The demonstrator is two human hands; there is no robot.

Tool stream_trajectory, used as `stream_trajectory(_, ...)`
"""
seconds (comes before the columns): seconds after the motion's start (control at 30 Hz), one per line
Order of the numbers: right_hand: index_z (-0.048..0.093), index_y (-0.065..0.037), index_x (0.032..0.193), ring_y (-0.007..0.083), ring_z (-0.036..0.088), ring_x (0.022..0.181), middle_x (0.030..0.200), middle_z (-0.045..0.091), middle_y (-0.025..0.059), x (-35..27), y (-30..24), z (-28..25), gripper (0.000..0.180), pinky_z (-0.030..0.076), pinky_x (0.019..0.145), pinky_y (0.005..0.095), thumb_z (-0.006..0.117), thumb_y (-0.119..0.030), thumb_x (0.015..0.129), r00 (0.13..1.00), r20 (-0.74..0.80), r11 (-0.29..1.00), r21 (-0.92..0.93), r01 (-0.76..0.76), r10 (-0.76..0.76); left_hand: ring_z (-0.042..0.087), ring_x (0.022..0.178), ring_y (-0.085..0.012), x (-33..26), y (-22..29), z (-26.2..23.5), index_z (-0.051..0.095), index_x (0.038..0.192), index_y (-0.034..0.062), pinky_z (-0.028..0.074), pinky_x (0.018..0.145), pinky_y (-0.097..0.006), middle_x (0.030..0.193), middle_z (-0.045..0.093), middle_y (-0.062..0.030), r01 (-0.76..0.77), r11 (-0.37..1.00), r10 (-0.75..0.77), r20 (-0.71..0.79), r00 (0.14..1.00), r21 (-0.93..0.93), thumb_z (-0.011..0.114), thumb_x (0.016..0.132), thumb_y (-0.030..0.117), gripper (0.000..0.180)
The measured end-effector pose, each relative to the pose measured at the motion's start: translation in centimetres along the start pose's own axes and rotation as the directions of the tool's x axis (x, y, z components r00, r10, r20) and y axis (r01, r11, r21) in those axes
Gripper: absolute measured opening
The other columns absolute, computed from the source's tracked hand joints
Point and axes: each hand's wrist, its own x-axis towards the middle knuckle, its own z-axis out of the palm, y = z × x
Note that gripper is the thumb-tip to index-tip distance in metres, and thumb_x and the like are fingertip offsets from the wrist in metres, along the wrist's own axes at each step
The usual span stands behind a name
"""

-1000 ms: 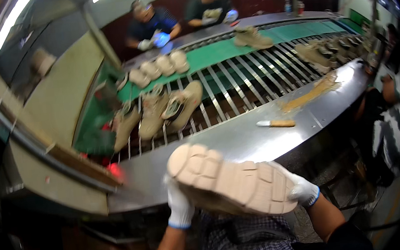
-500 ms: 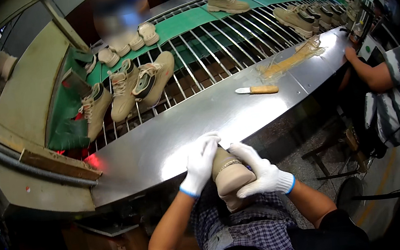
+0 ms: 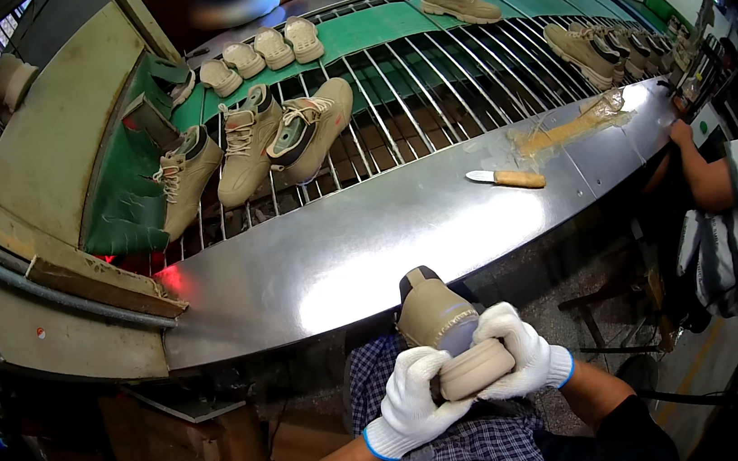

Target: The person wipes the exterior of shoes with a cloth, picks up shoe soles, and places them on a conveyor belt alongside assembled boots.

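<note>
Left hand (image 3: 414, 402): grip clamped on the sole (image 3: 476, 370), left end.
Right hand (image 3: 520, 354): clamped opposite, probably for balance.
Boot (image 3: 434, 312): above the lap (image 3: 502, 441), likely for close handling.
Knife (image 3: 509, 180): on the table (image 3: 244, 290), probably for easy reach.
Other boots (image 3: 243, 149): on bars (image 3: 371, 112).

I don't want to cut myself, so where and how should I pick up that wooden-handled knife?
Best take the wooden-handled knife by its handle, probably coming from the right with your right hand, once free of the tan boot. The knife lies flat on the metal counter, its blade pointing left and its longer handle right.
</note>
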Motion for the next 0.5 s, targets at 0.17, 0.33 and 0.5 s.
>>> stream_trajectory(0.17, 0.059, -0.004, 0.125, 0.0298, 0.062, 0.103, 0.115, 0.065, 0.0134, 1.3, 1.2, -0.5, 0.079, 0.053, 0.088, 0.0424, 0.102, -0.037, 0.068, 1.0, -0.014, 1.0, 0.03, 0.008, -0.007, 0.063, 0.095, -0.0302, 1.5, -0.6, -0.3, 0.056, 0.118, 0.0037, 0.054, 0.079, -0.04, 0.11, 0.062, -0.0156, 0.052, 0.999, -0.051, 0.025, 0.998, -0.005, 0.099, 0.063, 0.018, 0.071)
stream_trajectory(0.33, 0.061, -0.007, 0.124, 0.0252, 0.059, 0.098, 0.109, 0.063, 0.009, 3.0, 2.9, -1.3, 0.081, 0.051, 0.083, 0.0394, 0.103, -0.044, 0.066, 0.995, 0.09, 0.978, 0.196, -0.067, 0.05, 0.056, 0.085, -0.0215, 2.7, -0.6, -0.9, 0.054, 0.111, 0.0052, 0.048, 0.07, -0.034, 0.098, 0.057, -0.0096, 0.184, 0.978, -0.176, 0.09, 0.98, -0.093, 0.101, 0.065, 0.018, 0.066)
stream_trajectory(0.5, 0.065, -0.008, 0.119, 0.023, 0.058, 0.097, 0.108, 0.062, 0.0077, 4.2, 3.0, -1.9, 0.077, 0.049, 0.081, 0.0367, 0.103, -0.047, 0.064, 0.959, 0.225, 0.95, 0.22, -0.223, 0.173, 0.055, 0.083, -0.0192, 2.7, -1.2, -1.2, 0.054, 0.109, 0.0052, 0.046, 0.067, -0.031, 0.099, 0.055, -0.0081, 0.282, 0.939, -0.263, 0.116, 0.958, -0.195, 0.101, 0.066, 0.016, 0.064)
